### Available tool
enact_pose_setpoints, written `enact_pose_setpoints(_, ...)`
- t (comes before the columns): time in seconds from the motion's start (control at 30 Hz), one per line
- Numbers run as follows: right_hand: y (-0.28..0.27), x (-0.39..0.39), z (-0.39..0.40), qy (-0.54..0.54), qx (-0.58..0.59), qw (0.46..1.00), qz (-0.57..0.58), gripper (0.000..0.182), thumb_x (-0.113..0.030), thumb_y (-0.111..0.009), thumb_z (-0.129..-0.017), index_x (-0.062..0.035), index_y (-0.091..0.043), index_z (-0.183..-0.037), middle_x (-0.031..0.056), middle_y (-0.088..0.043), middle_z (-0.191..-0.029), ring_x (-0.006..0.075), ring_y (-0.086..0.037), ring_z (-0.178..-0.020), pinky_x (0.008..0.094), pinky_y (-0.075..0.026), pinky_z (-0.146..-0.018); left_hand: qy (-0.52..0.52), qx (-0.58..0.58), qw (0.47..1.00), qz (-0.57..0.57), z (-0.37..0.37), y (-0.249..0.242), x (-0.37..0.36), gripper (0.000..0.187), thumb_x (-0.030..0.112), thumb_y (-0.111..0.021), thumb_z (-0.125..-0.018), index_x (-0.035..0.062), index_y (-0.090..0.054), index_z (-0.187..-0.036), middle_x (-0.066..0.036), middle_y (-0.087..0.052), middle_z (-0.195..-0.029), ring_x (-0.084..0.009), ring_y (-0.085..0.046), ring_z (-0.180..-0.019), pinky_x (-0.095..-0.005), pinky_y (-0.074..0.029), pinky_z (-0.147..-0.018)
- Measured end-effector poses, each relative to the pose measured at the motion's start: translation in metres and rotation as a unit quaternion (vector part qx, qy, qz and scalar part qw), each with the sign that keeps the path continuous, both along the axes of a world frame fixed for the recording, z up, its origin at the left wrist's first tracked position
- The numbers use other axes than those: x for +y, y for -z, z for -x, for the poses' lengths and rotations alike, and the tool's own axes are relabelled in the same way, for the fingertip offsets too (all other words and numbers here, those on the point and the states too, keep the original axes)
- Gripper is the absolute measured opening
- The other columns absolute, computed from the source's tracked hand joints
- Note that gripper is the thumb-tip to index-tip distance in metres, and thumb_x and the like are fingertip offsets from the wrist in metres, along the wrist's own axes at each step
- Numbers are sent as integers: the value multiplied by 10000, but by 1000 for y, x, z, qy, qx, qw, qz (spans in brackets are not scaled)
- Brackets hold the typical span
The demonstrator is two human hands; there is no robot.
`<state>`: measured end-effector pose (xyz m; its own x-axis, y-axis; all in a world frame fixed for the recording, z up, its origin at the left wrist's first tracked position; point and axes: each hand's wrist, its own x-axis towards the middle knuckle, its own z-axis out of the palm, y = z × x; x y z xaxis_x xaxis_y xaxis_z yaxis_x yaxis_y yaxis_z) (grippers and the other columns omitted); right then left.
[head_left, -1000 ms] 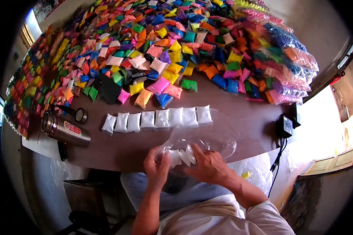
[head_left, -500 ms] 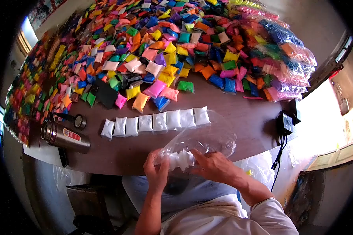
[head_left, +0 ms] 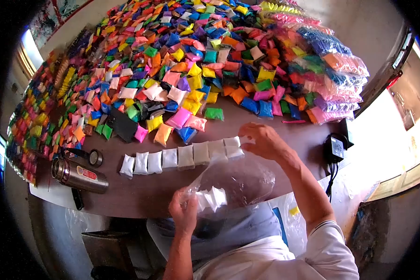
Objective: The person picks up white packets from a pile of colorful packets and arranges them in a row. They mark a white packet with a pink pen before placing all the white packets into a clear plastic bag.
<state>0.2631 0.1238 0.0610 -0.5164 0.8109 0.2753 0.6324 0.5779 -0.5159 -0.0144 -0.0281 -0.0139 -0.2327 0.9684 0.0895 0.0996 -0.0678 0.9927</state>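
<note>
My left hand (head_left: 184,213) is closed on a clear plastic bag (head_left: 252,184), gripping it near its lower left, close over my lap. White packets (head_left: 212,199) are bunched beside its fingers, seen through the film. The bag's loose part spreads to the right and overlaps part of a row of white packets (head_left: 170,158) lying side by side on the table. At that row's right end, my right hand (head_left: 265,141) reaches in with fingers apart, fingertips right at the edge of the last packet (head_left: 232,142).
A huge heap of coloured packets (head_left: 172,65) covers the back of the brown table (head_left: 126,198). Bagged stacks (head_left: 338,79) rise at the right. A steel flask (head_left: 81,176) lies at left by its lid (head_left: 95,157). A black box with cables (head_left: 334,148) is at the right edge.
My right hand has left the bag and moved up to the row's right end. My left hand keeps hold of the bag, and the view has shifted slightly.
</note>
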Motion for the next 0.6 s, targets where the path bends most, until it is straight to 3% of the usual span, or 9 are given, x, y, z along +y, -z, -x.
enact_pose_setpoints(0.03,6,3,0,-13,-25,998,48,379,-55,-715,-715,-6,-603,-1075,128,-590,-1147,299,-621,-946,371,-514,-806,1,11,1000,8,1,-1,0,271,152,-628,-837,-19,-594,-1044,-66,-613,-942,-137,-574,-848,-289,-483,-754)
enact_pose_setpoints(0.13,16,5,6,-55,-36,998,23,457,-123,-747,-687,-39,-582,-1105,125,-599,-1103,347,-582,-1013,414,-482,-856,1,26,999,26,0,-8,-2,269,165,-627,-839,-15,-600,-1037,-63,-619,-920,-138,-579,-829,-287,-485,-745)
enact_pose_setpoints(0.33,24,9,5,-58,-55,997,-21,520,-128,-732,-707,-32,-547,-1184,168,-590,-1114,370,-569,-1047,424,-477,-866,-9,32,999,8,-4,-7,-1,260,177,-631,-841,-13,-611,-1018,-54,-621,-882,-114,-572,-780,-272,-482,-706)
enact_pose_setpoints(0.43,28,20,7,13,-50,998,32,530,-135,-715,-726,-35,-533,-1213,190,-587,-1111,370,-576,-1026,424,-478,-862,-13,12,1000,14,-3,-7,-1,258,175,-634,-839,-13,-612,-1014,-52,-622,-879,-108,-573,-771,-267,-482,-694)
enact_pose_setpoints(0.53,15,23,20,3,-37,998,55,665,-163,-804,-652,-27,-526,-1241,172,-565,-1144,298,-594,-985,365,-489,-811,-17,15,1000,11,-2,-5,-1,257,174,-638,-836,-12,-613,-1012,-47,-625,-881,-105,-575,-768,-267,-483,-691)
enact_pose_setpoints(0.6,15,25,32,-34,-24,997,71,620,-187,-776,-687,-33,-526,-1233,180,-570,-1139,326,-589,-999,395,-482,-843,-18,24,1000,-3,-3,-6,-1,257,174,-639,-835,-12,-613,-1010,-45,-625,-884,-104,-575,-766,-267,-484,-693)
